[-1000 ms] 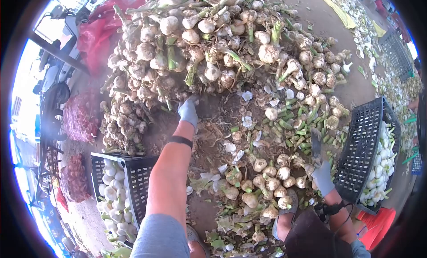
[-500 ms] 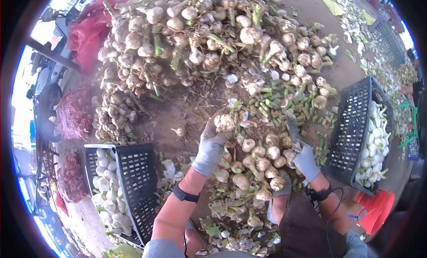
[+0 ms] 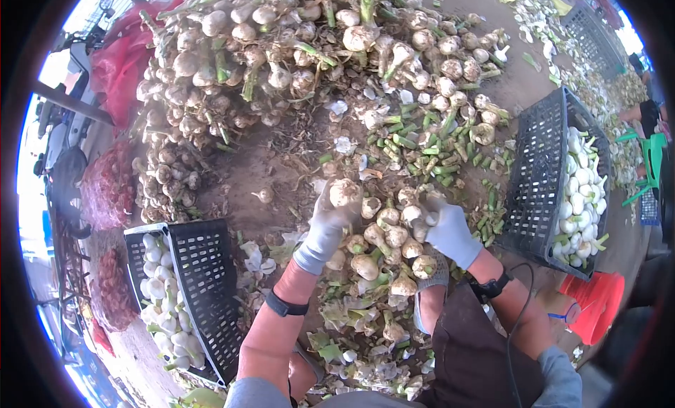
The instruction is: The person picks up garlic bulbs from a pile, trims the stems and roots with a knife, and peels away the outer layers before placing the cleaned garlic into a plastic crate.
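My left hand [image 3: 325, 229], in a pale grey glove, is closed round a soil-stained garlic bulb [image 3: 344, 192] with its roots. My right hand [image 3: 453, 232], gloved alike, is closed on a knife, whose blade is hard to make out through blur and foreshortening. A small group of trimmed, dirty garlic bulbs [image 3: 376, 234] lies on the ground below and between the hands. Cut green garlic stems [image 3: 439, 137] are scattered beyond them. Farther off rises a large heap of garlic with stalks [image 3: 242, 49].
At the left stands a black crate [image 3: 204, 281] of clean white garlic; another black crate [image 3: 538, 183] with white garlic is on the right. A red bucket [image 3: 594, 306] sits behind the right one. Net sacks [image 3: 109, 190] lie at the left. Another person's arm shows at the right edge.
My right hand has turned inward and moved left and up, so the knife blade no longer points up in plain sight. My left hand still holds the garlic bulb. The whole view has shifted slightly.
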`<state>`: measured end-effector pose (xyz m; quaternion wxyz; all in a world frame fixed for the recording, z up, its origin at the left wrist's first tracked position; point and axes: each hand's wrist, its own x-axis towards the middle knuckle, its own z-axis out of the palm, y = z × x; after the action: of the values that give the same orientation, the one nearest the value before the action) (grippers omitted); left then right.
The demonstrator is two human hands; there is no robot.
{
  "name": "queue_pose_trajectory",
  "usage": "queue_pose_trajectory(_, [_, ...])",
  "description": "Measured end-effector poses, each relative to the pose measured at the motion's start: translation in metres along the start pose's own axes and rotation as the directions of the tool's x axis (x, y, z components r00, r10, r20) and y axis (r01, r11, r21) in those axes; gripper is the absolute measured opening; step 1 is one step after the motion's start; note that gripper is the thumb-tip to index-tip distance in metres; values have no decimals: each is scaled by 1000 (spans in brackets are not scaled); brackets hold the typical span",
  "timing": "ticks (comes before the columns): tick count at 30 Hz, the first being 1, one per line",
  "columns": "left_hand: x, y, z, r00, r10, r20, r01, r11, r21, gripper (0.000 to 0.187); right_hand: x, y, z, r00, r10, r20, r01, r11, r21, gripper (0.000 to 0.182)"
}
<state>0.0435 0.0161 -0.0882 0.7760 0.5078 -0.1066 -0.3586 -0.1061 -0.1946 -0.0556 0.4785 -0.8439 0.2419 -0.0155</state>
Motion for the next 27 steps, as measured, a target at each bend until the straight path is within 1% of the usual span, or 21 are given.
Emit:
queue_pose_trajectory(1, [2,12,16,998,-52,39,44,984,172,83,-1,-10,2,989,-142,-38,136,981,-138,22])
queue_pose_trajectory(2, [6,-13,3,997,-58,43,50,984,172,83,-1,-19,5,957,-285,-53,260,925,-278,23])
queue_pose_trajectory(3, [13,-57,-24,981,146,131,-170,965,199,75,0,-25,9,890,-453,-51,416,853,-316,23])
queue_pose_trajectory(4, [16,-24,11,915,338,221,-382,901,204,66,-1,-35,12,892,-449,-54,411,855,-317,23])
queue_pose_trajectory(5, [14,11,46,950,-298,98,312,863,-397,51,-3,-45,15,841,-539,-44,478,779,-406,21])
queue_pose_trajectory(6, [9,21,53,991,-82,104,70,991,114,41,-4,-51,16,781,-624,-23,535,688,-490,22])
queue_pose_trajectory(12, [9,22,56,991,21,130,-48,977,208,40,7,-34,24,836,-544,-69,450,753,-480,20])
queue_pose_trajectory(13, [7,21,53,967,160,201,-233,872,430,44,11,-28,23,853,-512,-104,412,782,-468,19])
queue_pose_trajectory(14, [8,20,53,911,278,304,-410,684,604,48,23,-14,16,854,-509,-105,407,780,-475,19])
queue_pose_trajectory(15, [-2,35,66,991,9,135,-90,787,611,46,40,5,5,943,-307,-132,204,842,-499,19])
queue_pose_trajectory(16, [-11,44,76,989,19,148,-102,811,577,47,46,10,-2,982,-87,-167,-11,860,-509,18])
queue_pose_trajectory(18, [-13,43,76,991,110,81,-137,830,541,52,37,10,-4,983,-58,-173,-24,901,-434,18])
queue_pose_trajectory(19, [-10,40,70,966,230,116,-242,660,711,57,29,9,-4,983,-19,-181,-48,932,-360,19])
queue_pose_trajectory(20, [-6,39,63,925,337,175,-320,445,836,61,26,23,7,984,-85,-156,15,915,-404,25])
queue_pose_trajectory(21, [-5,51,66,801,482,355,-469,138,872,61,21,16,10,980,-118,-158,43,909,-415,26])
queue_pose_trajectory(22, [-2,45,62,808,477,347,-459,139,877,61,14,6,13,979,-143,-149,69,906,-418,26])
queue_pose_trajectory(23, [-1,32,54,890,424,169,-372,462,805,58,6,2,15,982,-132,-135,66,911,-408,26])
queue_pose_trajectory(24, [-4,26,50,949,316,5,-246,729,639,56,0,-4,16,974,-163,-158,125,966,-225,25])
queue_pose_trajectory(25, [-9,28,57,979,193,-72,-147,899,411,52,0,-15,14,961,-204,-185,200,979,-38,23])
queue_pose_trajectory(26, [-17,36,66,988,114,-104,-79,952,294,52,-6,-32,7,947,-249,-204,271,958,89,23])
queue_pose_trajectory(27, [-29,51,87,998,32,-57,-30,999,35,53,-6,-24,6,963,-247,-111,260,958,119,23])
